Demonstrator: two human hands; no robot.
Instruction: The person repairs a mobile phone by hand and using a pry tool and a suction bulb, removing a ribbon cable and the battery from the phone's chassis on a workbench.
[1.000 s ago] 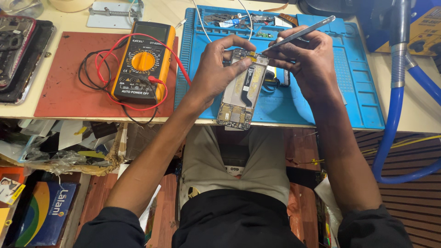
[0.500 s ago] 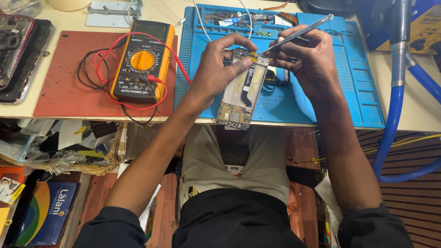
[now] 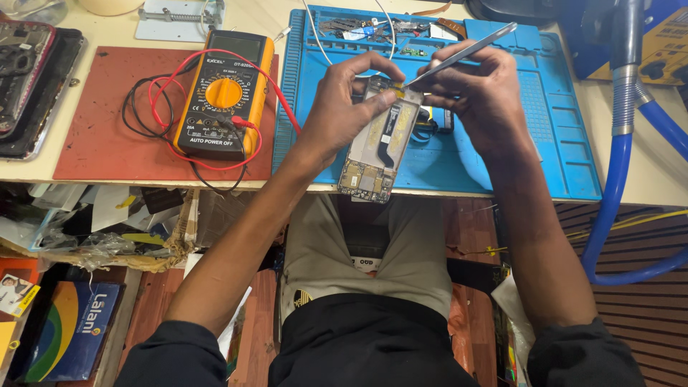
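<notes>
My left hand (image 3: 344, 107) grips an opened phone (image 3: 380, 147) with its back off, circuit board and black flex cable showing, held tilted above the blue work mat (image 3: 494, 165). My right hand (image 3: 480, 93) holds metal tweezers (image 3: 466, 51), their tip touching the phone's upper edge beside a small yellow piece. The tweezers' shaft slants up and to the right.
An orange multimeter (image 3: 223, 93) with red and black leads lies on a red mat (image 3: 100, 143) to the left. Small parts sit along the blue mat's far edge (image 3: 387, 29). Another opened phone (image 3: 21, 72) lies far left. A blue hose (image 3: 623, 165) hangs at right.
The phone and both hands have shifted only slightly; the tweezers' tip stays at the phone's upper edge.
</notes>
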